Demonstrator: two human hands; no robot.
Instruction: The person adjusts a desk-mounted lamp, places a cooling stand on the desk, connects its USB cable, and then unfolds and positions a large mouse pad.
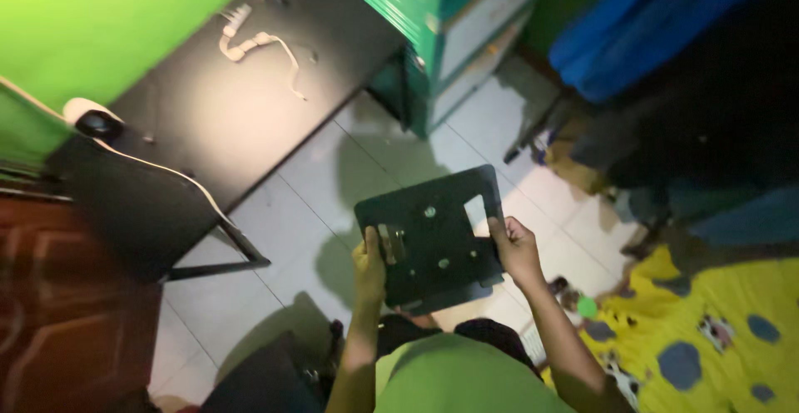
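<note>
So the flat black metal plate with cutouts and a few round studs (433,238) sits dead centre, held up in the air over the pale tiled floor (333,205), tilted a bit so its far edge points toward 1 o'clock. The left hand (369,265) is clamped on the plate's edge at 8 o'clock, thumb over the top face right by a small slot, and the right hand (516,251) is closed on the edge at 3 o'clock, next to a rectangular window. Looks to me like the inspect-and-line-up stage, both hands just steadying it; I'd guess whatever comes next needs one hand to keep a firm pinch so the plate doesn't swing. Going outward: a black desk (233,121) at 10 o'clock with a white cable (258,47) on it, a green cabinet (416,13) at 12, a blue cloth (649,22) at 2, and a yellow blanket with blue patches (716,330) at 4.
</note>
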